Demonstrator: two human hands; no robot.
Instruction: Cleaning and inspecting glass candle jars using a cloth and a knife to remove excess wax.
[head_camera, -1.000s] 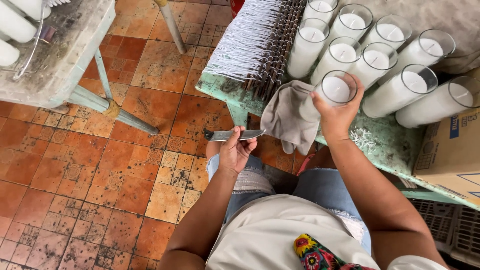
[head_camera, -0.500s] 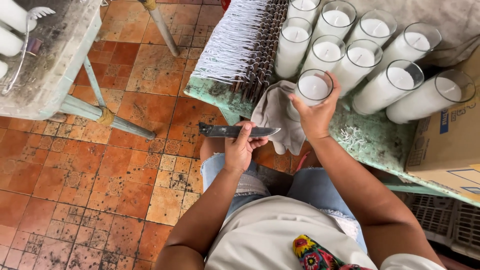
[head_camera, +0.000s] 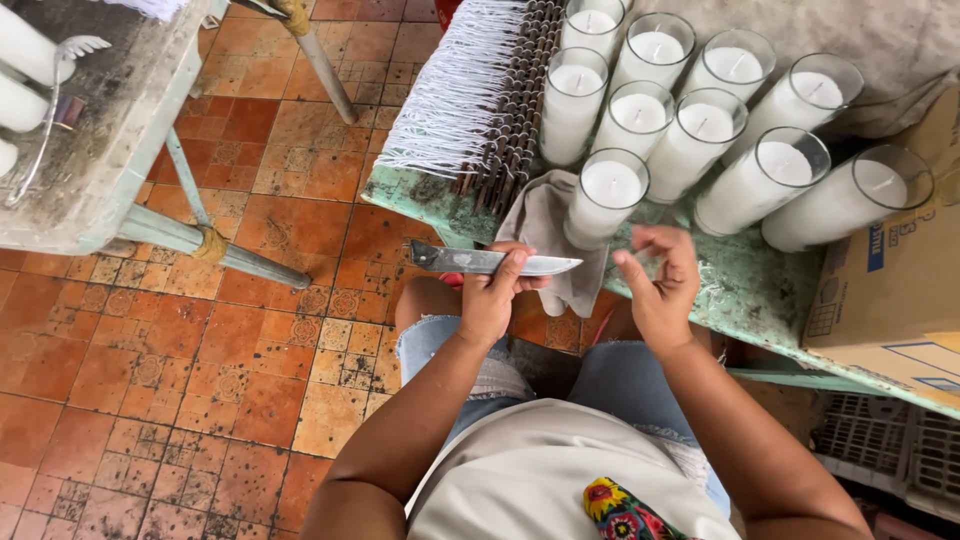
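- The left hand (head_camera: 492, 300) is closed around a flat metal knife (head_camera: 490, 262), fingers wrapped over the blade, which lies level with its tip toward the right.
- The right hand (head_camera: 660, 285) hangs loosely spread and holds nothing, just below the nearest glass candle (head_camera: 605, 198).
- That candle stands at the green table (head_camera: 740, 285) edge, touching a grey cloth (head_camera: 545, 235).
- Beyond stand more glass candles (head_camera: 700, 120) and a rack of white wicks (head_camera: 460, 95).
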